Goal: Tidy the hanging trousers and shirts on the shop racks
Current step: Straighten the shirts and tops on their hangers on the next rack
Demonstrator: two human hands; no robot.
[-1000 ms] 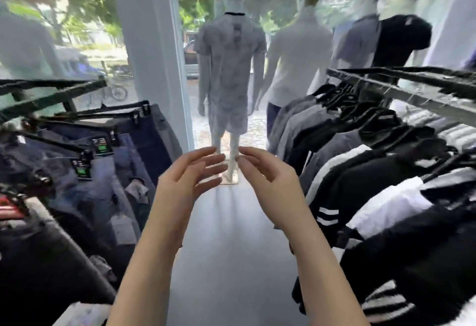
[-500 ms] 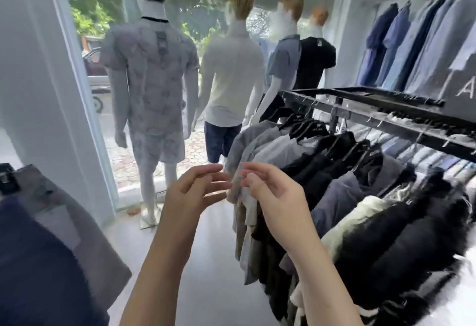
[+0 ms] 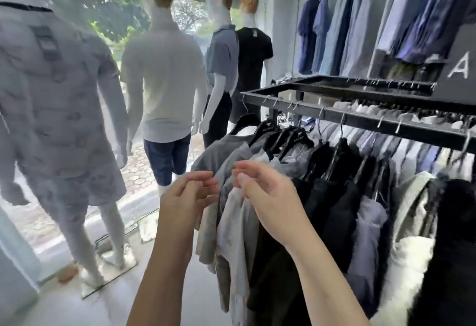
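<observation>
1. Both hands are up in front of us at the near end of the rack (image 3: 360, 119): the left hand (image 3: 188, 197) has its fingers loosely curled and holds nothing that we can see, just short of the first grey shirt (image 3: 219, 155).
2. Our right hand (image 3: 268, 194) hovers over the pale shirts (image 3: 237, 222) behind the grey one, fingers bent with the tips close together; we cannot tell whether it pinches cloth or only touches it.
3. We judge the step in hand to be starting on the shirts at this end of the rack, and the task to be early, since the garments bunch unevenly against each other.
4. To do it well, we would take each shirt by the shoulder at its hanger (image 3: 296, 140), slide it along the rack so the gaps match, then smooth the sleeve down so that it hangs straight.
5. Pulling on a hem could tip a shirt off its hanger, so we would work from the top.
6. Counted: one rack in reach, with too many shirts on it to count, running from grey and pale through black to white farther from us.
7. Beyond the rack's end stand four mannequins (image 3: 164, 73); above the rack hangs a row of blue shirts (image 3: 334, 29) on the wall. No trousers show.
</observation>
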